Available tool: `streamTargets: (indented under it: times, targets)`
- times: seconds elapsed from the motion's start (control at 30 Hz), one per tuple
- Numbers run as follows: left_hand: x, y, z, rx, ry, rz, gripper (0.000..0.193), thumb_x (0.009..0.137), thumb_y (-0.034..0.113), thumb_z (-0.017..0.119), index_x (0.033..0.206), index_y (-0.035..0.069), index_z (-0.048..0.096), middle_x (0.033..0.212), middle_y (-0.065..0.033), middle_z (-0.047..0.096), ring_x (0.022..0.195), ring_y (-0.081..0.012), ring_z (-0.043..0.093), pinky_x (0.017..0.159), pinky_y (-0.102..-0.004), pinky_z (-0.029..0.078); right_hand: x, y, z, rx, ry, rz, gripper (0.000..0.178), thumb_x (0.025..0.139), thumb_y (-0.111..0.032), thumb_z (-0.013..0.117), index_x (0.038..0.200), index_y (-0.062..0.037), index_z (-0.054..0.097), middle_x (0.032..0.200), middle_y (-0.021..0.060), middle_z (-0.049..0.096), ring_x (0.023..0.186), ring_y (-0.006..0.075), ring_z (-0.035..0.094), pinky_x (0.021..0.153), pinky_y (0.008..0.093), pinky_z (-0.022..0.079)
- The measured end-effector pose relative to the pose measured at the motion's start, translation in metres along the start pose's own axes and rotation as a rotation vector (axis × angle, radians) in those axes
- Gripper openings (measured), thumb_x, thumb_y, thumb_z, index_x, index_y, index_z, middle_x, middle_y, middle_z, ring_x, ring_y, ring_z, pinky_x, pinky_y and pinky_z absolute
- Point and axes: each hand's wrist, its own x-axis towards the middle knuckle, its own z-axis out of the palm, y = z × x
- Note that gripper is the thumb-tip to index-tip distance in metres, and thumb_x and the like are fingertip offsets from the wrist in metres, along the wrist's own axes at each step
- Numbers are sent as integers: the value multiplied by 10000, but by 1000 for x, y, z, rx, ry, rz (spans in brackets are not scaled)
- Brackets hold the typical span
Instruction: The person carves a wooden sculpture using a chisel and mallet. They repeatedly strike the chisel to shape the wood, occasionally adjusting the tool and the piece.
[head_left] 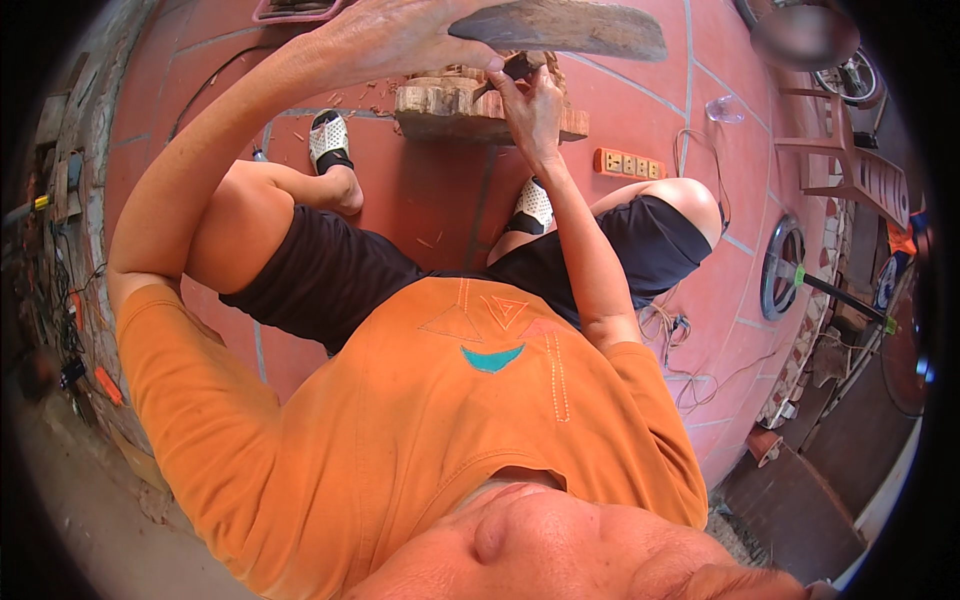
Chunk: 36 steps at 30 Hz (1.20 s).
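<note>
At the top of the view my left hand [390, 35] is closed at the near end of a long, flat, greyish-brown wooden piece [575, 28]; some of its fingers are cut off by the frame's edge. The wooden piece reaches out to the right, above my right hand [537, 105]. That hand rests against a thick carved wooden block [450, 110] on the floor between my feet. Its fingers are pinched together around something dark and small that I cannot make out.
Wood shavings lie on the red tiles [420, 200] around the block. An orange power strip [628, 164] sits to the right, with cords near it. Farther right are a clear plastic cup [725, 109], a pink plastic chair [850, 165] and a round dark-rimmed thing [783, 267].
</note>
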Motion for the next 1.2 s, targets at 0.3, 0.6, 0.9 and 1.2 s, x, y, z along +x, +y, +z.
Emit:
streamTargets:
  times: [0.3, 0.6, 0.9, 1.2]
  targets:
    - [1, -5, 15, 36, 7, 50, 746, 887, 367, 680, 1493, 64, 369, 996, -294, 663, 880, -406, 686, 786, -464, 536, -1, -18, 3, -154, 20, -45, 350, 844, -281, 765, 947, 4, 590, 721, 151, 695, 668, 333, 699, 598, 418, 534]
    - [4, 13, 0, 61, 55, -56, 756, 867, 315, 696, 1507, 108, 352, 1077, -293, 656, 935, -433, 676, 825, -476, 528, 0, -7, 2, -69, -17, 2, 345, 854, -279, 752, 956, 8, 591, 747, 169, 702, 716, 356, 703, 626, 427, 536]
    - [6, 0, 3, 121, -250, -166, 746, 877, 320, 690, 1496, 67, 361, 1016, -283, 661, 856, -420, 674, 770, -471, 515, -1, -1, 2, 106, 42, -84, 375, 849, -265, 762, 1008, 33, 599, 771, 175, 700, 713, 325, 697, 651, 410, 523]
    - [-3, -4, -9, 58, -104, -149, 764, 846, 307, 701, 1496, 76, 372, 925, -282, 678, 832, -412, 688, 763, -462, 533, 3, 16, -7, 430, 9, 272, 296, 879, -188, 747, 975, 53, 605, 848, 135, 709, 721, 194, 702, 594, 324, 570]
